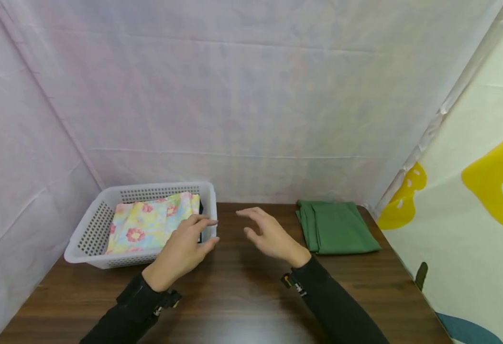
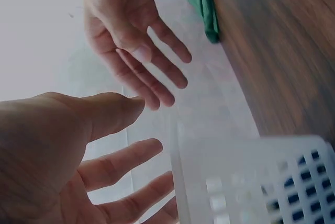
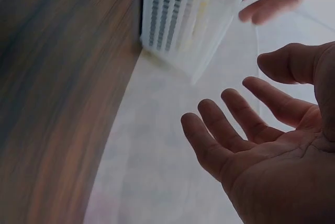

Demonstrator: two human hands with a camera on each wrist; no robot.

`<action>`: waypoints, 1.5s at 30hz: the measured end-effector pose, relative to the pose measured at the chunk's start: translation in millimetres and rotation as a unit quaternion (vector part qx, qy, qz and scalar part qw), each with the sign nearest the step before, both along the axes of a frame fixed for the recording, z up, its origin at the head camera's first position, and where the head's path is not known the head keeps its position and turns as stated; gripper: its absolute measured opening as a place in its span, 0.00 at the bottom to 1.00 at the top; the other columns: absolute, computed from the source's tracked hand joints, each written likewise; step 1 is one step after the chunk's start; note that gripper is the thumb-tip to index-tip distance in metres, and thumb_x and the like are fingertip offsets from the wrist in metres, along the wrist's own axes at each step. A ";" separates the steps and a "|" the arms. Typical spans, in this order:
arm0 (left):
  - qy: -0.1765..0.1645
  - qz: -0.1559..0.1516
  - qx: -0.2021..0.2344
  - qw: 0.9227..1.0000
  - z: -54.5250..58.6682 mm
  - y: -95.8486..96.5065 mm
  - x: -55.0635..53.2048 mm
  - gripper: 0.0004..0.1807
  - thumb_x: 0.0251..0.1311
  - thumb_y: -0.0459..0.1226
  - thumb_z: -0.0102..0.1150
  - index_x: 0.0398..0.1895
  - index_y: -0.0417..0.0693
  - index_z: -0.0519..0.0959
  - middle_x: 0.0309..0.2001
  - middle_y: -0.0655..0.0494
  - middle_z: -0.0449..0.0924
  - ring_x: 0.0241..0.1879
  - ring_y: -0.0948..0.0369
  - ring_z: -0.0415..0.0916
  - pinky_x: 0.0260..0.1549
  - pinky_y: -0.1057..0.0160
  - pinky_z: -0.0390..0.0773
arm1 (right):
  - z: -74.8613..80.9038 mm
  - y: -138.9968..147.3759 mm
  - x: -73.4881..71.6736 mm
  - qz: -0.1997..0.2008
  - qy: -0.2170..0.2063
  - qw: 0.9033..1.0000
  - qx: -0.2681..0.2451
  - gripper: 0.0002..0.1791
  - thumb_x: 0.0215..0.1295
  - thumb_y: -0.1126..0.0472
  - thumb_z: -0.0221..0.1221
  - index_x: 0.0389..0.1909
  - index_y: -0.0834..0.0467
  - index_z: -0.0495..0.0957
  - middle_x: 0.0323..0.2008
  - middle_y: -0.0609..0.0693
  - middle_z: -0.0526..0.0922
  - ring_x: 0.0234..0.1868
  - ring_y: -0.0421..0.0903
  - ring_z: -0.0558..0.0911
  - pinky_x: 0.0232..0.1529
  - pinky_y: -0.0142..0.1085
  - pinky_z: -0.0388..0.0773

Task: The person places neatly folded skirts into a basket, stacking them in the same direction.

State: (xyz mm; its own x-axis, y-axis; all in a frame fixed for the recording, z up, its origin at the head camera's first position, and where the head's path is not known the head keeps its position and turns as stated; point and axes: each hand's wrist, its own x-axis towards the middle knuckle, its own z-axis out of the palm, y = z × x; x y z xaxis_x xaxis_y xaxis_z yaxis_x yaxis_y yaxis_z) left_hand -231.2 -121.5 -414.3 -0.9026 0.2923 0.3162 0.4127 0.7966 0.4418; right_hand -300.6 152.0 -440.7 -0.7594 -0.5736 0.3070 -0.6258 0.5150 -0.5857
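My left hand (image 1: 183,246) hovers over the right front part of a white plastic basket (image 1: 79,239), its fingers relaxed and holding nothing. In the basket lies a folded cloth with a yellow and pink flower print (image 1: 141,229), and a dark piece shows at its right edge. My right hand (image 1: 270,234) hangs over the table between the basket and a folded green cloth (image 1: 339,228), fingers loosely spread and nothing in them. In the right wrist view its palm (image 3: 277,166) faces up toward the camera, with the basket (image 3: 209,4) beyond.
The brown wooden table (image 1: 243,306) carries the basket at the left and the green cloth at the back right. A pale fabric wall (image 1: 234,105) stands along the back edge. At the right hangs a white sheet with yellow shapes (image 1: 501,177).
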 end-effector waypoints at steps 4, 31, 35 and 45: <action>0.000 -0.007 -0.006 1.000 -1.2 10.4 2.2 0.25 0.82 0.43 0.74 0.76 0.44 0.85 0.77 0.35 0.80 0.71 0.36 0.83 0.60 0.37 0.91 | -5.1 21.3 2.8 -0.035 -0.002 0.999 0.003 0.29 0.91 0.63 0.61 0.87 0.55 0.73 0.82 0.58 0.78 0.68 0.55 0.86 0.62 0.54 0.87; 0.000 -0.086 0.014 0.996 -9.8 85.5 -1.3 0.23 0.81 0.42 0.75 0.74 0.48 0.88 0.74 0.41 0.85 0.67 0.37 0.84 0.61 0.34 0.86 | -23.8 132.6 -2.8 -0.193 -0.040 0.979 0.056 0.29 0.92 0.63 0.59 0.85 0.66 0.72 0.82 0.75 0.71 0.80 0.77 0.76 0.75 0.74 0.79; -0.013 -0.098 0.013 0.995 -15.8 98.3 -5.3 0.22 0.82 0.43 0.74 0.74 0.51 0.88 0.74 0.44 0.84 0.70 0.39 0.83 0.63 0.32 0.85 | -30.0 144.4 -6.0 -0.212 -0.056 0.972 0.079 0.29 0.92 0.62 0.59 0.85 0.68 0.72 0.82 0.77 0.70 0.81 0.77 0.75 0.77 0.74 0.77; -0.039 -0.122 -0.014 0.992 -32.5 128.2 -14.5 0.23 0.84 0.45 0.72 0.76 0.51 0.87 0.75 0.46 0.84 0.72 0.44 0.83 0.66 0.34 0.86 | -42.5 164.5 -2.5 -0.231 -0.102 0.958 0.134 0.28 0.92 0.60 0.59 0.82 0.70 0.75 0.80 0.81 0.70 0.79 0.84 0.73 0.75 0.78 0.77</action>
